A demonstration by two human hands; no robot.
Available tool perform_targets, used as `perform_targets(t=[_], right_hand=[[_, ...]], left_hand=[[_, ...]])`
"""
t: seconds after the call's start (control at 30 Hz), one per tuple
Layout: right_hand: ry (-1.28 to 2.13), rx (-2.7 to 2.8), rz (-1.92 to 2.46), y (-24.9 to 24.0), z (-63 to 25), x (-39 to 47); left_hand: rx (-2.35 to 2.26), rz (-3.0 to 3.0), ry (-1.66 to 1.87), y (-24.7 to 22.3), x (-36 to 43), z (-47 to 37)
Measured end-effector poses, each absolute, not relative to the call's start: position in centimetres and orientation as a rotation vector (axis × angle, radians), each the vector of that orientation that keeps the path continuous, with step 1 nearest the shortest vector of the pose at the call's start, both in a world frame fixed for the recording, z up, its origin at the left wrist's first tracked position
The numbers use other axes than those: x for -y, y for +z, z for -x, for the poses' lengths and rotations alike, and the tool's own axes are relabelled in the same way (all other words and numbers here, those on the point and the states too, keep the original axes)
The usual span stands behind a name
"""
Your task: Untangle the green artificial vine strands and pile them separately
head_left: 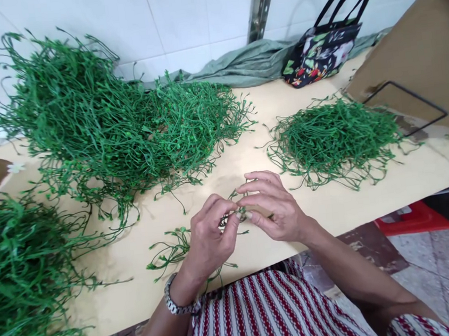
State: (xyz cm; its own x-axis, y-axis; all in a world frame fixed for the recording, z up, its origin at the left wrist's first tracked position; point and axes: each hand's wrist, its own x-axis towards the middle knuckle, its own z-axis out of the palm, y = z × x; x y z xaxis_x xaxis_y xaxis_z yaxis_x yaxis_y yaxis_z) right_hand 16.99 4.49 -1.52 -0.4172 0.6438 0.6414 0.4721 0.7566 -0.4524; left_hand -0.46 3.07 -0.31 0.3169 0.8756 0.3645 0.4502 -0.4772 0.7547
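At the table's front edge, my left hand and my right hand meet in front of my body. Both pinch, thumb against fingers, at a thin green budded stem; how many strands are between them I cannot make out. The other fingers of my right hand are spread a little. A few loose stems lie on the table beside and partly under my left hand. To the right of my right hand is a heap of thin green stems.
Large heaps of similar stems lie at the back left and front left of the pale table. A floral handbag stands by the wall, with grey-green cloth beside it. A brown board rises at the right.
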Motion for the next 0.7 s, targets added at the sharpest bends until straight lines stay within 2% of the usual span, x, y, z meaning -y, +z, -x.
perform_targets(t=[0.47, 0.7], right_hand=[[0.187, 2.106, 0.957, -1.7, -16.6, -3.9], [0.261, 2.207, 1.007, -2.2, -16.2, -3.3]], left_hand=[[-1.252, -2.287, 1.127, -1.5, -2.6, 0.0], [-1.389, -2.305, 0.829, -0.7, -2.5, 0.0]])
